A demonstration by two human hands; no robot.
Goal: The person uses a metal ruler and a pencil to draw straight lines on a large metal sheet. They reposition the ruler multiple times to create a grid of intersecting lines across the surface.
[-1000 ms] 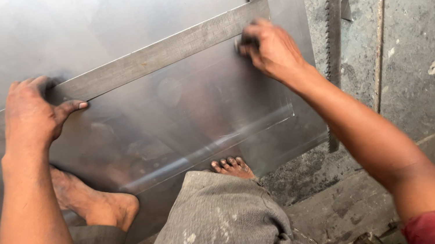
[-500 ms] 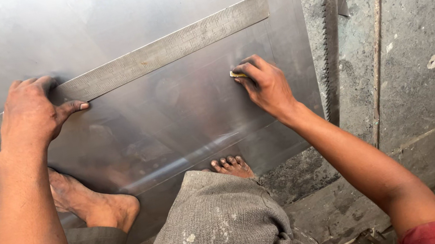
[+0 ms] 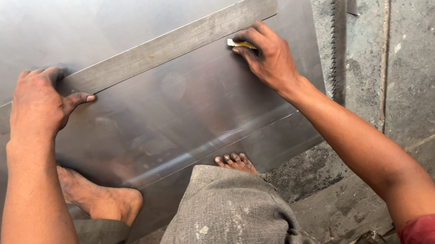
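A flat steel square (image 3: 169,45) lies on a large sheet of shiny metal (image 3: 169,112) that covers the floor; its long arm runs slantwise across the sheet and its short arm turns up at the top right corner. The left hand (image 3: 41,104) presses down on the long arm's left end, palm flat, fingers spread over the edge. The right hand (image 3: 268,54) is closed around a small yellow marking tool (image 3: 242,45), its tip touching the sheet just below the square's lower edge. Both bare feet rest on the sheet: the left foot (image 3: 97,195) and the right foot's toes (image 3: 234,162). A saw blade (image 3: 337,19) lies on the concrete floor (image 3: 428,45) just beside the sheet's right edge.
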